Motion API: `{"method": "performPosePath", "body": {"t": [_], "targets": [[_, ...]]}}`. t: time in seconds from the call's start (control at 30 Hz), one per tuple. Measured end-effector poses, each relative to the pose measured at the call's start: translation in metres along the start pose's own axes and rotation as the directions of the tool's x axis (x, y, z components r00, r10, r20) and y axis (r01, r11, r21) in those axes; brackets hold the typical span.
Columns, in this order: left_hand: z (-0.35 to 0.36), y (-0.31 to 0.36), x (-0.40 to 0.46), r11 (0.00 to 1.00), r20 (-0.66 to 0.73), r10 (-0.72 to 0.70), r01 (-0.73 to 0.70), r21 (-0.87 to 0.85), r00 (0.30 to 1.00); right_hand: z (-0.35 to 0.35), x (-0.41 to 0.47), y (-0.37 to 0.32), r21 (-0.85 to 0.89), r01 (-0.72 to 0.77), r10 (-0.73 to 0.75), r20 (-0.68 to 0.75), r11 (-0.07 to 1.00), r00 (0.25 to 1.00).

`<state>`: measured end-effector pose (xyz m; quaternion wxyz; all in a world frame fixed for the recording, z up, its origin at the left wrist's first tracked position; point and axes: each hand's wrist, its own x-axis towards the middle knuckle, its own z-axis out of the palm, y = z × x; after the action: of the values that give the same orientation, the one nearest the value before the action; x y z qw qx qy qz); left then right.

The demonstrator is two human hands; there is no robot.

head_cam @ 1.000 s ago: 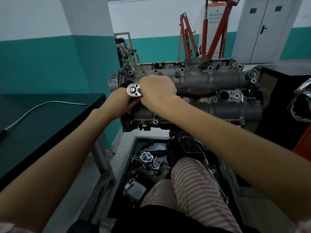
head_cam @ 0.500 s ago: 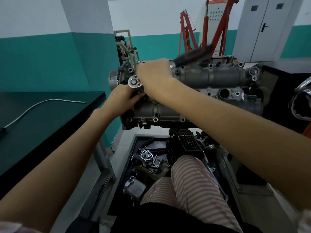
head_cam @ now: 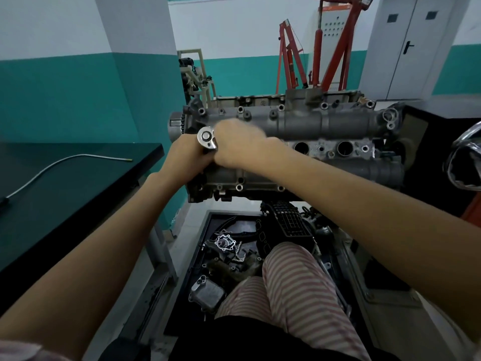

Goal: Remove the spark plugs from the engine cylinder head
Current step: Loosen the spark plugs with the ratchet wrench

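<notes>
The grey engine cylinder head [head_cam: 299, 121] sits on a stand straight ahead, with two open round wells [head_cam: 302, 148] showing on its right half. A chrome ratchet wrench head [head_cam: 207, 137] stands over the left end of the cylinder head. My left hand [head_cam: 188, 157] grips the shaft just below the ratchet head. Right beside that head, my right hand [head_cam: 239, 145], blurred by motion, holds the wrench, and its handle is hidden under the hand and forearm. No spark plug is visible.
A black bench [head_cam: 65, 194] on the left carries a bent metal tube [head_cam: 78, 158]. A black floor tray [head_cam: 226, 246] below the engine holds several loose engine parts. A red engine crane [head_cam: 325, 48] stands behind. A chrome wheel [head_cam: 466, 162] juts in at right.
The wrench handle pointed right, swung up and away over the cylinder head, and is now back down, hidden under my right hand. My left hand stayed under the ratchet head.
</notes>
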<state>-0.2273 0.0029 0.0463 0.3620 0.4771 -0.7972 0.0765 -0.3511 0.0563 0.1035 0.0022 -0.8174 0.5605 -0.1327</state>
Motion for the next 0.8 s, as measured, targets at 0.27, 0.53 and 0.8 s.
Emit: {"method": "performPosePath", "body": {"t": [0.27,0.53,0.8], "targets": [[0.002,0.001,0.0,0.996,-0.036,0.021,-0.018,0.089,0.999,0.013,-0.001,-0.006,-0.214,-0.079,-0.006,-0.368,0.974,0.93],[0.003,0.001,-0.002,0.995,0.003,-0.066,0.066,0.071,0.998,0.009,-0.006,-0.004,0.532,-0.113,0.055,0.124,0.839,0.991],[0.008,-0.004,-0.003,0.989,-0.068,0.03,-0.019,0.147,0.997,0.012,-0.002,-0.002,-0.3,-0.127,-0.012,-0.424,0.945,0.906]]}}
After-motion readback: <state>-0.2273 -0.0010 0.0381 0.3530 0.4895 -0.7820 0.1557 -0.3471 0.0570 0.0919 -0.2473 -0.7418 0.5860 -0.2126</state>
